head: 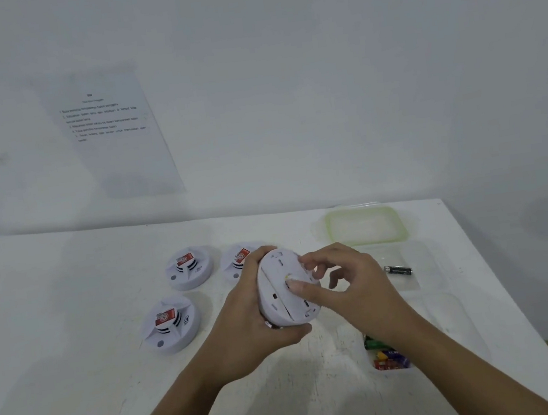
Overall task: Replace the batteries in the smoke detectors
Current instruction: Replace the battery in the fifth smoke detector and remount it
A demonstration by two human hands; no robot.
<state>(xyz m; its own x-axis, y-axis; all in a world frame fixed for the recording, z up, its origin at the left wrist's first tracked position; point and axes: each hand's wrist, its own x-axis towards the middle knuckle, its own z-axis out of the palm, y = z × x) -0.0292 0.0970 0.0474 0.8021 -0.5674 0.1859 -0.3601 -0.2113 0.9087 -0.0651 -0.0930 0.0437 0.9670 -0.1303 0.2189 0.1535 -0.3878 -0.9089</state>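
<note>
My left hand [249,317] grips a white round smoke detector [285,295], held above the table with its back side turned toward me. My right hand [347,284] is on that back side, thumb pressing near the middle and fingers curled at the upper rim. Three more white detectors with red stickers lie face up on the table: one at the back left [189,267], one behind my left hand [239,260] and partly hidden, one nearer at the left [171,323]. A single black battery [398,270] lies in a clear container at the right.
A clear lid with a green rim [366,225] lies at the back right. A clear container [421,265] holds the black battery; a nearer clear tray [452,323] holds colourful batteries [387,357], partly under my right forearm. A printed sheet [108,131] hangs on the wall.
</note>
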